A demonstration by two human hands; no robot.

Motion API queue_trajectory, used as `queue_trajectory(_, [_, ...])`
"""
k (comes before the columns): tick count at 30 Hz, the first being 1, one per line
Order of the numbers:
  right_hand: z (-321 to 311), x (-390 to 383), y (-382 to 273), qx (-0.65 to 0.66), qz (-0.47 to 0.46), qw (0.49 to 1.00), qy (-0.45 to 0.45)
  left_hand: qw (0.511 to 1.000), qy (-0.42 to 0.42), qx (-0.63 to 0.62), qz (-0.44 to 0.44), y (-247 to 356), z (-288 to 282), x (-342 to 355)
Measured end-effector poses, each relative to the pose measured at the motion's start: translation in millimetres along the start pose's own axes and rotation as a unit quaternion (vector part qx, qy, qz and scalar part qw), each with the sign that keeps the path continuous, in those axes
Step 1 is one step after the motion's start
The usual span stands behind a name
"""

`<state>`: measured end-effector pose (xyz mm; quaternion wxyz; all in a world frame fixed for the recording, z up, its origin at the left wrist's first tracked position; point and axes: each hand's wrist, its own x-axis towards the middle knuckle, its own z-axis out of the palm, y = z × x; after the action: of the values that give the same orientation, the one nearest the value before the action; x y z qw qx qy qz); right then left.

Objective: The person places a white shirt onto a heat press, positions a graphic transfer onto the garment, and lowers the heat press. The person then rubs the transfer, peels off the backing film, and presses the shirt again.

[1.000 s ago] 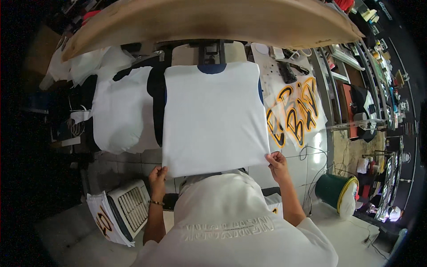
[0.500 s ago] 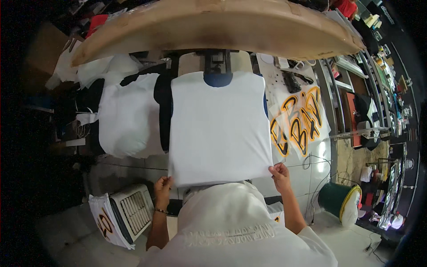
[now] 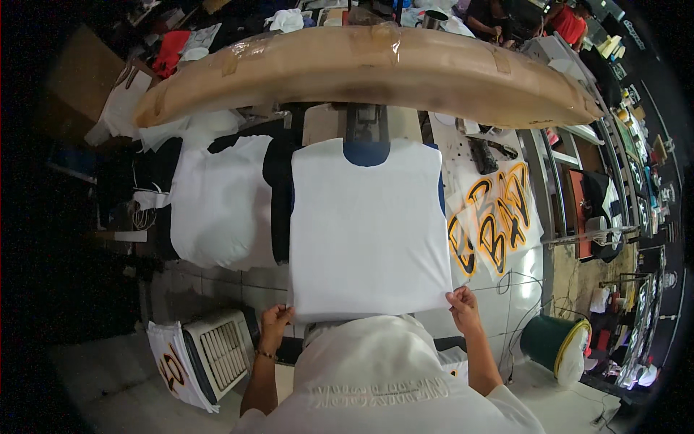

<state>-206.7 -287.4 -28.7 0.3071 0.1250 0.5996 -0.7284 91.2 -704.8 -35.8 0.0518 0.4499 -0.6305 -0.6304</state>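
Observation:
A white sleeveless garment piece [image 3: 369, 231] lies smooth over a press bed, with dark blue [image 3: 365, 153] showing at its neck opening and side edges. At the lower left corner my left hand [image 3: 277, 322] pinches its hem between closed fingers. My right hand [image 3: 464, 307] grips the lower right corner the same way. Left of it, another white fabric piece [image 3: 217, 210] rests on black cloth. To the right are transfer sheets [image 3: 495, 224] with black lettering outlined in orange.
A wide brown padded press head [image 3: 361, 61] spans above the bed. A fan-like grilled unit [image 3: 213, 354] stands lower left, a green bucket [image 3: 542, 340] and loose cables lower right. Metal racks [image 3: 585, 173] line the right. A person in red [image 3: 567, 25] and another person [image 3: 484, 18] appear behind.
The view has shifted, so the press head, garment and hands appear lower and slightly rightward, with more background visible at the top. Both hands keep their grip on the hem corners.

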Motion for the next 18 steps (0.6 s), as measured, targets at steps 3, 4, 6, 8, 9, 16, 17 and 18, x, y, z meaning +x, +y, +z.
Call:
queue_trajectory(3, [-6, -1, 2, 0.012, 0.006, 1.000, -0.007, 1.000, -0.012, 0.024, -0.013, -4, -1, 2])
queue_trajectory(4, [-8, -1, 3, 0.008, 0.014, 1.000, -0.003, 0.999, -0.025, 0.028, 0.004, -7, -2, 2])
queue_trajectory(6, [-13, 0, 6, 0.010, 0.007, 1.000, -0.019, 0.998, -0.040, 0.046, -0.008, -11, -8, 4])
queue_trajectory(8, [-16, 6, 3, 0.012, 0.000, 0.999, -0.033, 0.997, -0.059, 0.057, -0.003, -4, -15, 11])
queue_trajectory(9, [-15, 12, -3, -0.051, -0.007, 0.998, -0.038, 0.996, -0.072, 0.044, -0.014, 5, -19, 21])
queue_trajectory(16, [85, 165, -128, -0.425, -0.447, 0.785, 0.067, 0.964, 0.054, -0.014, 0.261, 177, 28, 191])
queue_trajectory(17, [115, 195, -148, -0.465, -0.519, 0.713, 0.073, 0.907, 0.051, 0.134, 0.396, 205, 43, 225])
queue_trajectory(18, [145, 221, -168, -0.484, -0.560, 0.672, 0.035, 0.840, 0.118, 0.234, 0.474, 226, 65, 256])
